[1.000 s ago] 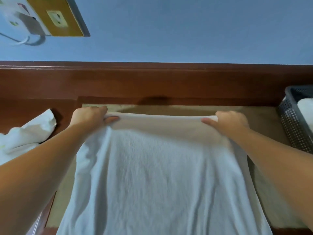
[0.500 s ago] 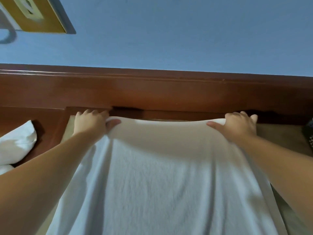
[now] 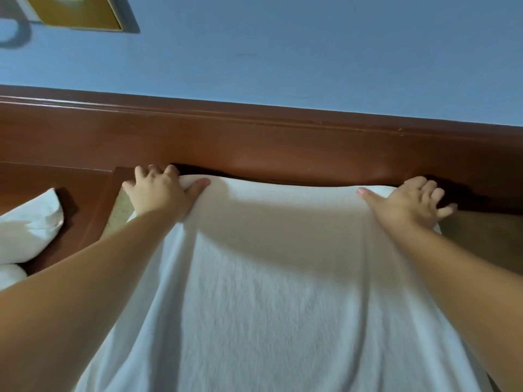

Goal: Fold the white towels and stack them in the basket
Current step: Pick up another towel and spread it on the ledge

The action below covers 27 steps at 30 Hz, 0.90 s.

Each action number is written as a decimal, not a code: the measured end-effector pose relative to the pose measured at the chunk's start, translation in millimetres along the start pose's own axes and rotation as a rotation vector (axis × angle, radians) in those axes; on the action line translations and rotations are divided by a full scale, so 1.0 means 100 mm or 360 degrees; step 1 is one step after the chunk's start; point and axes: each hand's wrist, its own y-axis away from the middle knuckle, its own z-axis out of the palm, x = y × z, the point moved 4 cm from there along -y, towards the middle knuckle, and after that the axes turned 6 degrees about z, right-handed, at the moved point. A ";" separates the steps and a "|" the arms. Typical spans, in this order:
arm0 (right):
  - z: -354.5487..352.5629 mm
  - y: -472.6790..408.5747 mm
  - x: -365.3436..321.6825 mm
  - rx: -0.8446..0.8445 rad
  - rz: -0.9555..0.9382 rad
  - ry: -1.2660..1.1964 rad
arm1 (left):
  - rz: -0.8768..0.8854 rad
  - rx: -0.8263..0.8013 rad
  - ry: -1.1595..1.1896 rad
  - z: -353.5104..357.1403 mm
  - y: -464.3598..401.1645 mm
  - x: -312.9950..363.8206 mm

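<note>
Against the wooden backboard (image 3: 254, 142), both hands, left hand (image 3: 158, 193) and right hand (image 3: 407, 205), press flat, fingers spread, on the far corners of the softly wrinkled white towel (image 3: 268, 292) spread across the worktop (image 3: 120, 205); its near end is cut off.

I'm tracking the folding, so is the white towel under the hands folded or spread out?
Spread out. The white towel lies open as one broad sheet, left hand and right hand on its far corners.

Towel (image 3: 268, 292) spread across centre and lower frame, far edge against wooden ledge (image 3: 254, 142) — wall (image 3: 283, 52) above. Left hand (image 3: 158, 193) on upper-left corner, right hand (image 3: 407, 203) on upper-right corner. Further towels (image 3: 25, 230) at left edge — wall plate (image 3: 79, 12) upper left.
</note>
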 end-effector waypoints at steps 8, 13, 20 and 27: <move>0.03 1.50 -0.68 -0.0391 -0.0717 -0.0136 | -0.0191 -0.0600 0.0503 0.01 -0.13 -0.57; 0.32 1.99 -1.13 -0.1006 -0.0757 0.0215 | -0.0195 -0.0801 0.1301 -0.23 -0.18 -0.89; 0.34 1.98 -1.22 -0.1056 -0.0746 0.0386 | -0.0610 -0.0670 0.2095 -0.04 -0.03 -1.04; 0.24 2.01 -1.29 -0.1129 -0.0739 0.0521 | -0.0456 -0.0474 0.1555 -0.12 0.05 -1.15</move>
